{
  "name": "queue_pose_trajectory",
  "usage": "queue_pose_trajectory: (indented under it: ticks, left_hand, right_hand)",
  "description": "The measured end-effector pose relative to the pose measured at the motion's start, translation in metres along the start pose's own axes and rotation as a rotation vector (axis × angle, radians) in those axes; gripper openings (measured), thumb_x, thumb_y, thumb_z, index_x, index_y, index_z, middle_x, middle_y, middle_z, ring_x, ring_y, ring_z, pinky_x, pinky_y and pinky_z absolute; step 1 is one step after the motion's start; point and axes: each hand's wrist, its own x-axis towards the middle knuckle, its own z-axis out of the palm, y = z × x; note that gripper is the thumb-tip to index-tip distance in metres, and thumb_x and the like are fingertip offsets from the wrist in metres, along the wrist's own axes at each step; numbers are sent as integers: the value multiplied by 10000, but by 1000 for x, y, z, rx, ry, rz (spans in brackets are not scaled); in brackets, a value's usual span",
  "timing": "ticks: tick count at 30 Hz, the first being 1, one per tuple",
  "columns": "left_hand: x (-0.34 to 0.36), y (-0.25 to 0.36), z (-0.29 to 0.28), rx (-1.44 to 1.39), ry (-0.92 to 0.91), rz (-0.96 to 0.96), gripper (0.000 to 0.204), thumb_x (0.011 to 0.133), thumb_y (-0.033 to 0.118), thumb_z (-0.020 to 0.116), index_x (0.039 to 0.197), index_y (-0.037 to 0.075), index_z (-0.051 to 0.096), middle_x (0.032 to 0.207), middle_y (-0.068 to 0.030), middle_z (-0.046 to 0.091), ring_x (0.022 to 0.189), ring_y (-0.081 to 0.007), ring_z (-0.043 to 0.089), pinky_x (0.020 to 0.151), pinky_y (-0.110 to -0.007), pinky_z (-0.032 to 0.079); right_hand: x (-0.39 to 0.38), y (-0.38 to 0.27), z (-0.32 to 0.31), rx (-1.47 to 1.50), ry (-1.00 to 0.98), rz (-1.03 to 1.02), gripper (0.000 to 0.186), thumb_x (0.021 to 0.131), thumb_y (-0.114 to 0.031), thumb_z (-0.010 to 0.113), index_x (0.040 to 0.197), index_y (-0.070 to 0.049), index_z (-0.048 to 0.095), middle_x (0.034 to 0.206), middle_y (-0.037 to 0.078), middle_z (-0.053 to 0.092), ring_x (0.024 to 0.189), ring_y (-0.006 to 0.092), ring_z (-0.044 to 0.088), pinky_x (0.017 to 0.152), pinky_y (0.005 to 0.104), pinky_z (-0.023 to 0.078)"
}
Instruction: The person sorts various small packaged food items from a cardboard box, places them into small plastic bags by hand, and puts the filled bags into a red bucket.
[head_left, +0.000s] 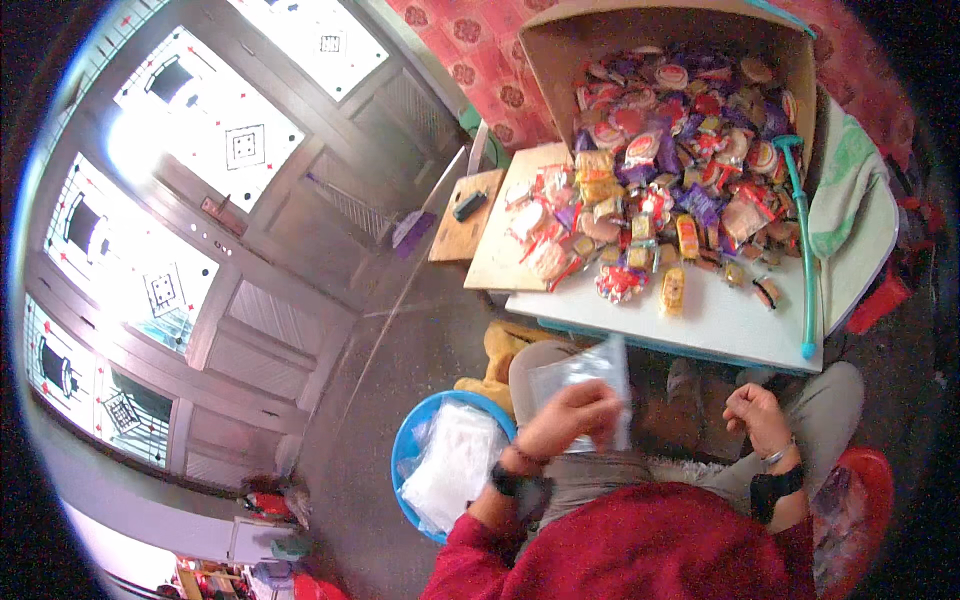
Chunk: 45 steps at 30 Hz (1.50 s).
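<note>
My left hand (580, 414) has its fingers closed on a clear plastic bag (580, 368) held over my lap. My right hand (757, 418) is apart from it, to the right, with curled fingers; whatever it may hold is too small to make out. In front of me a white board (600, 312) carries a big pile of wrapped snacks (685, 160) in red, purple and yellow packs, spilling from an open cardboard box (545, 40). A teal stick-like tool (808, 300) lies along the pile's right side.
A blue tub (405, 460) of white bags (450, 460) is at my lower left, beside something yellow and soft (500, 370). A wooden board (445, 240) with a dark object, a towel (840, 200) and a red tub (870, 470) surround me. Panelled doors (280, 320) line the left.
</note>
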Motion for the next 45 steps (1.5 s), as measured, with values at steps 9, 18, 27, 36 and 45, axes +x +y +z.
queue_pose_trajectory:
  ticks: [9,18,27,36,45]
  left_hand:
    - [90,-69,86,259,-419,-87,257,891,271,540,856,17,540,637,-22,545,537,-111,544,467,-254,466]
    - [103,-113,83,-50,-463,-203,224,909,246,525,953,29,551,785,-32,564,670,-109,552,582,-266,496]
    - [97,-86,97,99,-335,-139,253,875,279,582,884,29,548,726,-36,587,619,-108,573,551,-240,472]
    - [101,-89,92,17,-267,-156,184,884,194,534,898,11,547,723,-53,592,625,-126,575,557,-265,479]
    - [113,-118,92,255,-102,272,190,841,109,560,973,-2,483,781,-80,588,703,-130,553,629,-261,468]
  right_hand:
    - [30,54,-8,-7,-255,-128,155,840,-170,586,863,-17,576,794,29,596,681,101,549,634,242,456]
    - [14,29,-6,-31,-315,-41,122,845,-156,588,840,-35,568,776,23,610,645,79,541,601,210,445]
    - [18,40,0,-5,-254,19,133,861,-170,585,781,-71,545,690,-31,529,593,57,483,540,202,405]
    - [25,46,-4,79,-221,15,133,854,-169,581,777,-65,549,700,-18,540,613,74,504,552,215,422]
    - [35,64,-6,-141,-210,-207,137,849,-165,563,769,-55,548,724,12,561,638,93,531,588,233,457]
